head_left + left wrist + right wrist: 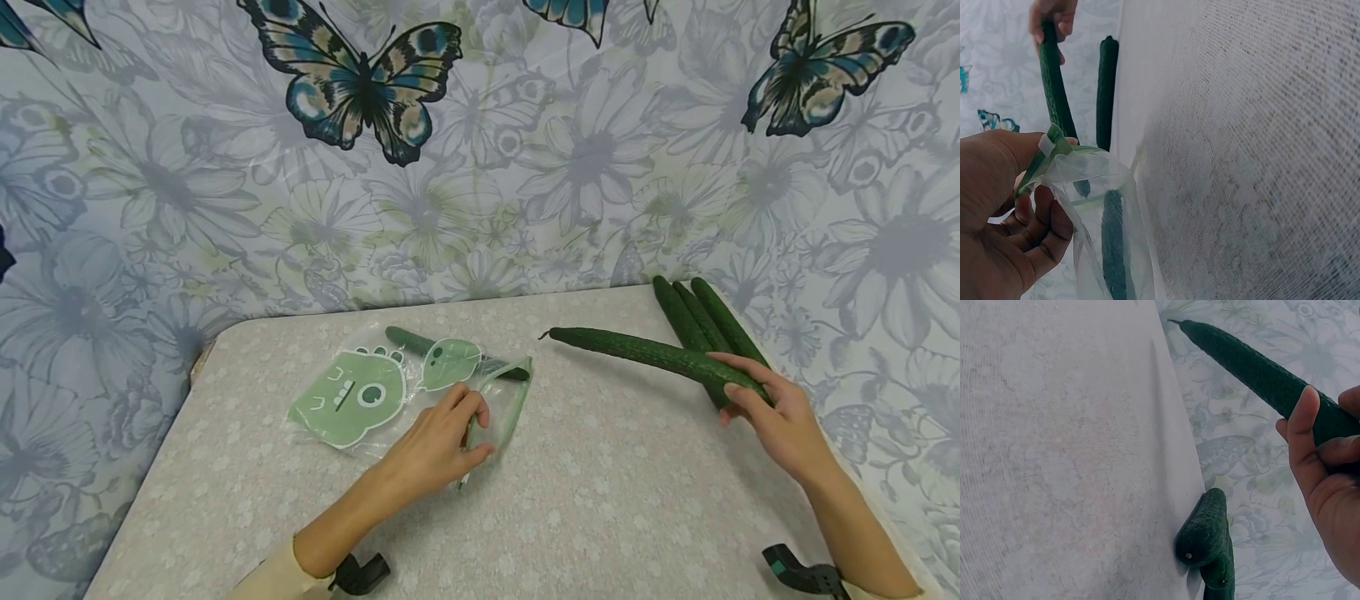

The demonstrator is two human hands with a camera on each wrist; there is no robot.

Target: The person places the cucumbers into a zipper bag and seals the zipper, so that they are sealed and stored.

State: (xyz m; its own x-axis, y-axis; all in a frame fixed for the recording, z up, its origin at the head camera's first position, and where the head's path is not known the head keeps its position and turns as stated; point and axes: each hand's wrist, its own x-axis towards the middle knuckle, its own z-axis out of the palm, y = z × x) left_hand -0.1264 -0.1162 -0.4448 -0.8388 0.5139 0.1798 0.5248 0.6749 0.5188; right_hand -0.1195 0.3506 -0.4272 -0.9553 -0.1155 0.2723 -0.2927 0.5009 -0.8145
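My left hand (438, 437) pinches the green-edged mouth of a clear plastic bag (345, 408) printed with a green cartoon monster. The bag lies on the table, and one cucumber (408, 339) shows inside it. In the left wrist view the bag's mouth (1094, 164) gapes beside the thumb. My right hand (783, 421) grips another cucumber (637, 347) by its thick end, raised above the table. Its thin stem end points left toward the bag, apart from it. In the right wrist view the fingers curl round this cucumber (1247, 369).
Three more cucumbers (678, 315) lie side by side at the table's back right, partly hidden behind the held one. A pale patterned cloth covers the table (600, 508). A butterfly-and-flower curtain (585, 167) hangs behind it.
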